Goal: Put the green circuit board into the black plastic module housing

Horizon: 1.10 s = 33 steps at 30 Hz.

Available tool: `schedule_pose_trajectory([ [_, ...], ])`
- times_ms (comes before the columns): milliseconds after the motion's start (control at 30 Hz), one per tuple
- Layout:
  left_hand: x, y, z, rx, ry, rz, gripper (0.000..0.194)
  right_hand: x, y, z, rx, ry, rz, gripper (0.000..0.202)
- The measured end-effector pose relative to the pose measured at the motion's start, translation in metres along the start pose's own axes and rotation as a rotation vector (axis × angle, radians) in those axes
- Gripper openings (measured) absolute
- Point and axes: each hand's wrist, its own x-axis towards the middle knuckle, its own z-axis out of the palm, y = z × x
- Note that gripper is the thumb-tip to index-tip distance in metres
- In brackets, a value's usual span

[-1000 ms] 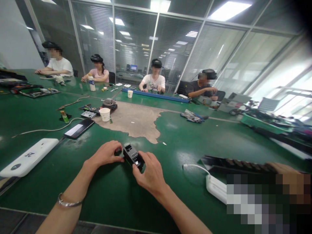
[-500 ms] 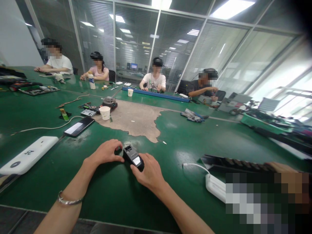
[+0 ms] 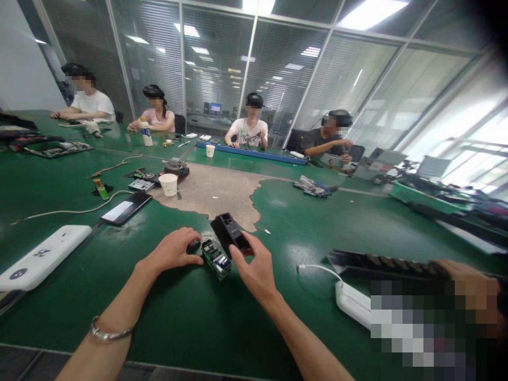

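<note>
A bare green circuit board assembly (image 3: 216,260) with a small display lies on the green table in front of me. Just above and to the right of it, my right hand (image 3: 254,262) grips a black plastic cover (image 3: 230,231), tilted and apart from the board. Curved around the board's left end is my left hand (image 3: 180,247), thumb and fingers apart. Its fingertips are close to the board's edge; whether they touch it, I cannot tell.
To the left lie a phone (image 3: 126,207) and a white power bank (image 3: 45,256). Ahead stand a paper cup (image 3: 169,185) and loose electronic parts; gloves (image 3: 313,186) lie farther right. A neighbour's hand (image 3: 462,270) is beside a dark strip (image 3: 369,263). Several people sit across the table.
My right hand has lifted the black cover up and away from the device, exposing the circuit board. My left hand has stayed nearly still.
</note>
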Motion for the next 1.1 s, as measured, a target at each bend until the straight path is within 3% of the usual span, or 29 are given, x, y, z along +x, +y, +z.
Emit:
schedule_pose_trajectory([
  [200, 0.001, 0.001, 0.001, -0.011, -0.008, 0.008, 0.049, 0.008, 0.036, -0.001, -0.224, -0.049, 0.097, 0.04],
  [333, 0.002, 0.002, 0.001, -0.011, -0.008, 0.015, 0.043, 0.006, 0.044, 0.001, -0.342, -0.119, 0.095, 0.042],
  [533, 0.004, 0.002, 0.002, -0.008, -0.004, 0.018, 0.038, 0.009, 0.034, -0.006, -0.352, -0.126, 0.076, 0.034],
  [733, 0.002, 0.002, 0.001, 0.001, 0.003, 0.0, 0.037, 0.009, 0.002, -0.014, -0.053, 0.009, 0.109, 0.032],
  [900, 0.002, 0.003, 0.002, 0.006, 0.014, -0.002, 0.035, -0.003, -0.018, -0.008, -0.016, -0.071, 0.042, 0.029],
  [1100, 0.003, -0.001, 0.004, 0.018, 0.005, 0.002, 0.031, -0.016, -0.015, 0.007, -0.178, -0.141, -0.051, 0.034],
])
